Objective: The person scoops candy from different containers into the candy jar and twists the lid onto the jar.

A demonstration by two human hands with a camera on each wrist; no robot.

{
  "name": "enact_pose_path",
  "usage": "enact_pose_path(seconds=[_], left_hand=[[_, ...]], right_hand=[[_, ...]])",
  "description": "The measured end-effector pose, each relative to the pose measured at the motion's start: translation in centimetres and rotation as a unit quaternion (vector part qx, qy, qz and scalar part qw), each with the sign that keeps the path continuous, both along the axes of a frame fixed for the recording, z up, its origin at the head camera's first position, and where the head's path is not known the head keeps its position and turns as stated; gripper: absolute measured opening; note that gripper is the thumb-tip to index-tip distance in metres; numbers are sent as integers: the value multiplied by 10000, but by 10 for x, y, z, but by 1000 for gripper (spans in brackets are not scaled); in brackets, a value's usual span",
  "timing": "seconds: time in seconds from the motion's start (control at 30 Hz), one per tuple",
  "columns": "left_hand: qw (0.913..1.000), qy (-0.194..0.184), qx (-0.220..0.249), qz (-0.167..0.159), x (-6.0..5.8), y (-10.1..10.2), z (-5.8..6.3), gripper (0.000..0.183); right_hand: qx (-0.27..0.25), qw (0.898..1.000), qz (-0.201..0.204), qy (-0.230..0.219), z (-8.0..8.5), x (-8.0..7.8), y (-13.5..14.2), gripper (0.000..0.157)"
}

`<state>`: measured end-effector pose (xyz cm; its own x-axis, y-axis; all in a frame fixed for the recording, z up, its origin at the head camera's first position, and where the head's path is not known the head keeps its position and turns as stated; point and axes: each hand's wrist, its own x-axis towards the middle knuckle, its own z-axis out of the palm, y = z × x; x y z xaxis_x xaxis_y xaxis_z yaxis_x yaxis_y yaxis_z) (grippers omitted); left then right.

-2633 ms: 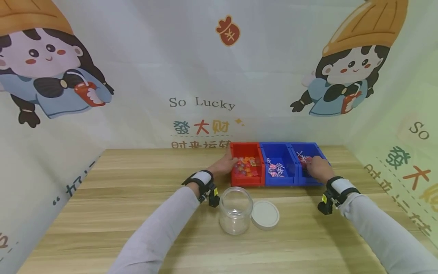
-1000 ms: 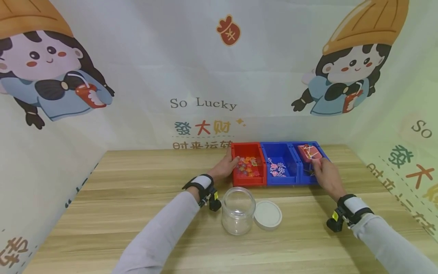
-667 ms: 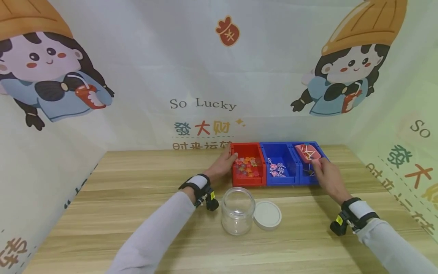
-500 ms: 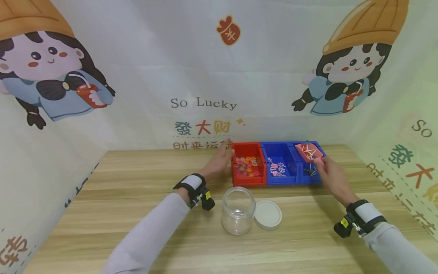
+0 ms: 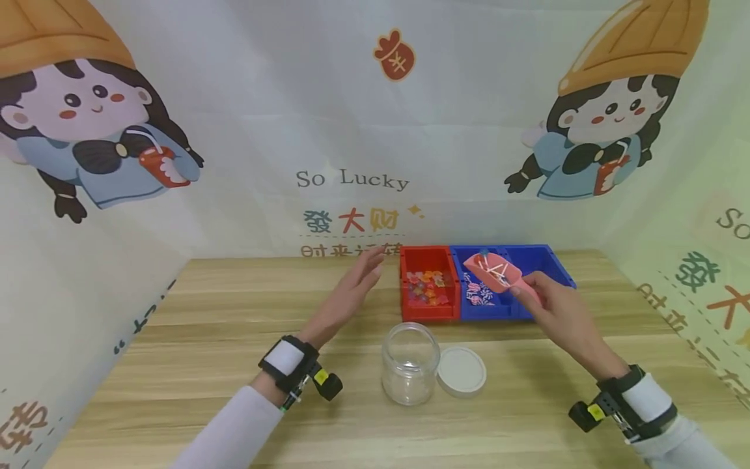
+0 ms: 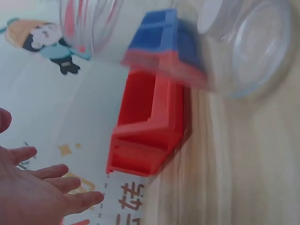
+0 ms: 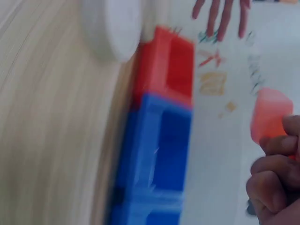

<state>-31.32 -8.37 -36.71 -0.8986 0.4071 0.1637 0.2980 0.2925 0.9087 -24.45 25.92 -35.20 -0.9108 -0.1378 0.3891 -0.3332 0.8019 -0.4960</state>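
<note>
My right hand (image 5: pixel 559 312) grips the handle of a pink scoop (image 5: pixel 491 272), its fingers curled round it in the right wrist view. Lollipops (image 5: pixel 498 271) with white sticks lie in the scoop, which is held over the middle blue bin (image 5: pixel 477 314). My left hand (image 5: pixel 346 296) is off to the left of the red bin (image 5: pixel 430 312), fingers extended and holding nothing. In front of the bins an uncovered clear jar (image 5: pixel 410 371) stands upright, and its white lid (image 5: pixel 461 371) lies flat beside it.
Red and orange candies (image 5: pixel 426 290) lie in the red bin; pink-and-white pieces (image 5: pixel 479 293) lie in the middle blue one. A right-hand blue bin (image 5: pixel 530 257) completes the row. Behind the wooden table (image 5: pixel 222 365) hangs a printed cloth (image 5: pixel 258 130).
The right hand has lifted the loaded scoop from the right blue bin and carried it left. My left hand has let go of the red bin and drawn back leftward.
</note>
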Motion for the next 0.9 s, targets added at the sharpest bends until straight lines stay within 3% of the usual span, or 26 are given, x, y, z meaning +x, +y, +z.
enact_pose_path(seconds=[0.2, 0.37, 0.57, 0.7, 0.77, 0.9], left_hand=[[9996, -69, 118, -258, 42, -8, 2, 46], [9977, -186, 262, -594, 65, -10, -5, 49], [9892, -288, 534, -1333, 67, -8, -25, 65], [9820, -37, 493, -1824, 64, -4, -32, 88], [9805, 79, 372, -1928, 63, -1, -33, 93], [9837, 188, -155, -1782, 65, 4, -35, 95]], right_hand=[[-31, 9953, 956, -114, 11, 10, -23, 14], [-258, 9809, 1858, -517, 19, 15, -37, 6], [-352, 9648, 2368, -1089, 24, 13, -42, 7], [-224, 9541, 2691, -1294, 25, 9, -43, 9], [-171, 9464, 2924, -1363, 27, 8, -44, 10], [-176, 9352, 3233, -1433, 30, 5, -46, 12]])
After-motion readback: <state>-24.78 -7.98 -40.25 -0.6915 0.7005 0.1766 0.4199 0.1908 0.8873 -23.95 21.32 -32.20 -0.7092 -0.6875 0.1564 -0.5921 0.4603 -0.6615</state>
